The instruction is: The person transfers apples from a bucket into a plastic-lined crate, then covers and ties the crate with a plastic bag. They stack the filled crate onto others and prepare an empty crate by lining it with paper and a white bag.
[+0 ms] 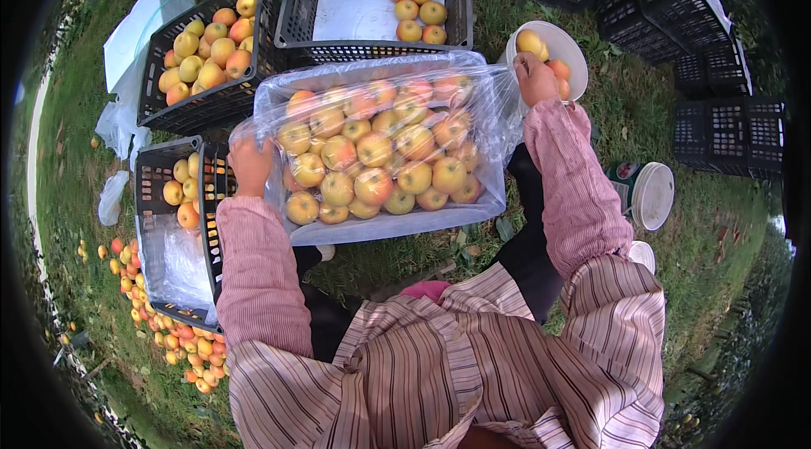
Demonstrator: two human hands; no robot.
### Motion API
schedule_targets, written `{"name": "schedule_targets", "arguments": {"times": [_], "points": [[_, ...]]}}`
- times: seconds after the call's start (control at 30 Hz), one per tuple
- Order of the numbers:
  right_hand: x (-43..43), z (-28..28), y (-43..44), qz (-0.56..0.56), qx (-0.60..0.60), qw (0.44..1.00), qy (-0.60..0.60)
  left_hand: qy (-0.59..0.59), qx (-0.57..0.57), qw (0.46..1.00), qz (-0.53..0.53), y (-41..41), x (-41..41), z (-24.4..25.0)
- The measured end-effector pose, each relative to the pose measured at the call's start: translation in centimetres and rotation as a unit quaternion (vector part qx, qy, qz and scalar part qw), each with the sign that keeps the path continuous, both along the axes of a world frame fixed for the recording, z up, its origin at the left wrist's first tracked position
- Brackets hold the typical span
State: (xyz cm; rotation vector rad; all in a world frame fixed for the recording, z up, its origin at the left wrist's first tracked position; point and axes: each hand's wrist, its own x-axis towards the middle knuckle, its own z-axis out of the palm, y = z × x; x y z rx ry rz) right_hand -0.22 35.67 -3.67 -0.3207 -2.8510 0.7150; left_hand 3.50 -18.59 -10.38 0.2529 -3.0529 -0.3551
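In front of me stands a crate lined with clear plastic film (386, 235) and filled with yellow-red apples (374, 149). A sheet of the thin film lies stretched over the fruit. My left hand (251, 164) is at the crate's left end, closed on the film there. My right hand (536, 78) pinches a gathered part of the film beyond the right end and pulls it taut. Just behind that hand is a white bucket (573, 43) with a few apples in it.
Black plastic crates with apples stand at the back left (209, 100), the top (374, 50) and the left (201, 195). A heap of apples (190, 347) lies on the grass at lower left. Stacked black crates (659, 12) and lidded buckets (654, 195) are on the right.
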Motion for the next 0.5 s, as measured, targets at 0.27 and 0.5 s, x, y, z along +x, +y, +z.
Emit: {"name": "schedule_targets", "arguments": {"times": [0.27,0.5], "points": [[-1.9,-2.2,-5.8,0.062,-0.002,0.995,0.082,-0.026,0.088,0.995,0.033,-6.0,-5.5,5.6],[5.4,-1.7,-12.0,0.348,-0.024,0.936,0.053,0.069,0.139,0.960,-0.233,6.6,-0.3,7.9]]}}
